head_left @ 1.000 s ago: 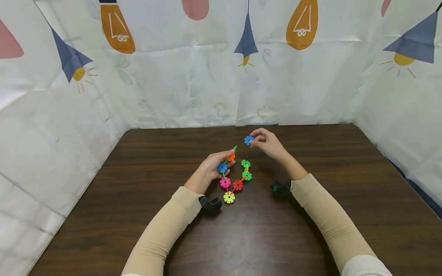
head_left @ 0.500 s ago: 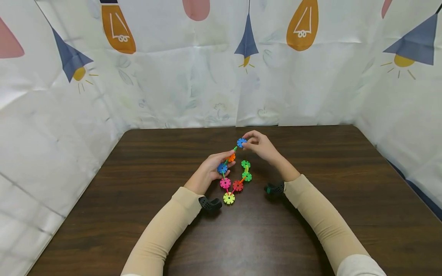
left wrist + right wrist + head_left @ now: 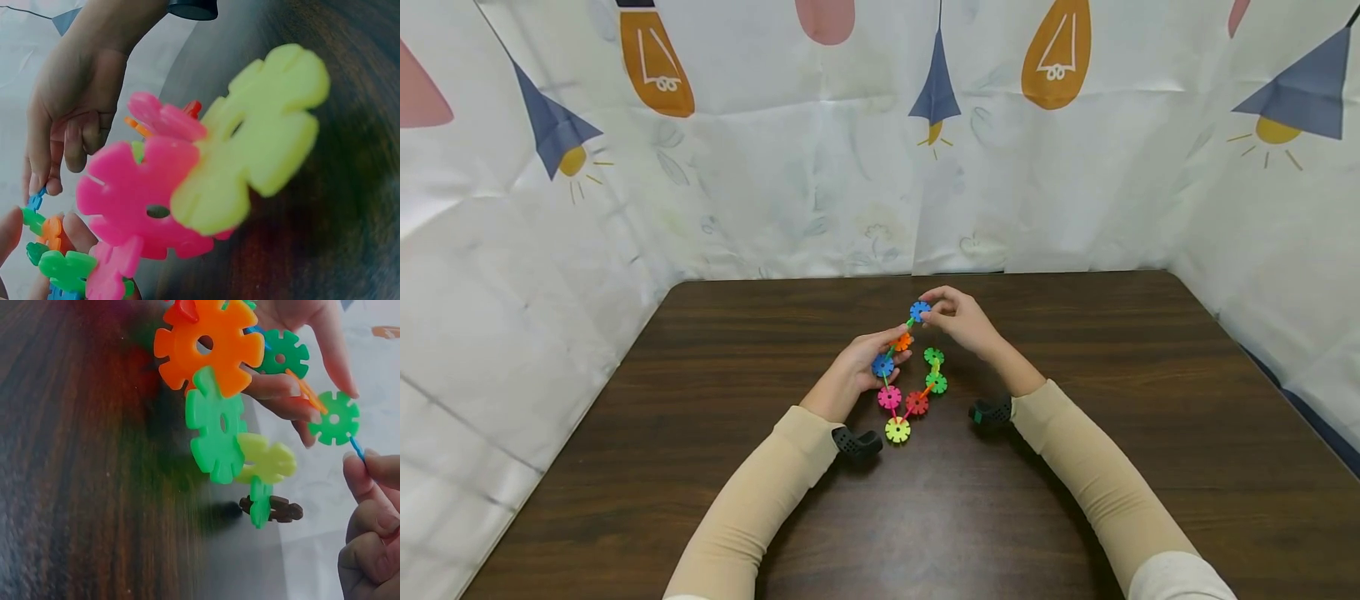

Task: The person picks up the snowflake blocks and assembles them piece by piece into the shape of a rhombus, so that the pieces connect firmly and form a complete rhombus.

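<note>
A chain of notched plastic snowflake discs bends in a U above the table, with a yellow disc [image 3: 897, 430] at its near bend. My left hand [image 3: 852, 368] holds the chain's left branch, thumb and fingers about the orange disc [image 3: 902, 342] and the green end disc [image 3: 335, 419]. My right hand [image 3: 966, 325] pinches a blue disc [image 3: 920, 312] between thumb and forefinger. Seen edge-on in the right wrist view, that blue disc meets the green one's rim; how deep it sits I cannot tell. A brown disc [image 3: 284, 509] ends the other branch.
The dark wooden table [image 3: 625, 467] spreads around both hands. A printed white cloth [image 3: 820, 192] hangs behind its far edge and along the sides. Black wrist bands [image 3: 857, 443] sit at both cuffs, low over the tabletop.
My right hand has moved left and slightly nearer, bringing the blue disc from apart to the green disc at the chain's end. The left hand and chain have stayed nearly still.
</note>
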The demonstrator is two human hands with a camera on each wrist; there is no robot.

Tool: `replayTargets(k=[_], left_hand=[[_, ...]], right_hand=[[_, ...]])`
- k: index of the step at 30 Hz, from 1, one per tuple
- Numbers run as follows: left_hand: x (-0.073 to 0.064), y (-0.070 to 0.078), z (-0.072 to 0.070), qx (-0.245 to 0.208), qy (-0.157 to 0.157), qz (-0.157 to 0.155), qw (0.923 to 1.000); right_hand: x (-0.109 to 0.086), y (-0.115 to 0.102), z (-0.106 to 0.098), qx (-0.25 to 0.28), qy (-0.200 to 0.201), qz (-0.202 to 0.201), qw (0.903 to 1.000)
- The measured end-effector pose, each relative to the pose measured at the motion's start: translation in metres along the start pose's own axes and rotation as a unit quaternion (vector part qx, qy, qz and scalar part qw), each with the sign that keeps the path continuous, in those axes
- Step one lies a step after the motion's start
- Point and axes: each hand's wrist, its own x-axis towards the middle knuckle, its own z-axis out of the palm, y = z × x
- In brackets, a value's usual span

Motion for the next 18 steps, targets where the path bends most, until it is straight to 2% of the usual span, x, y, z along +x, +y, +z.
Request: replayTargets(k=[9,18], left_hand=[[0.001,0.001,-0.002,-0.015,-0.011,-0.004,0.9998],[-0.003,-0.002,-0.001,-0.001,-0.005,0.009,0.9999]], right_hand=[[0.000,-0.004,0.006,-0.033,0.018,0.007,0.9993],[0.001,0.000,0.012,-0.024,0.010,0.024,0.9994]])
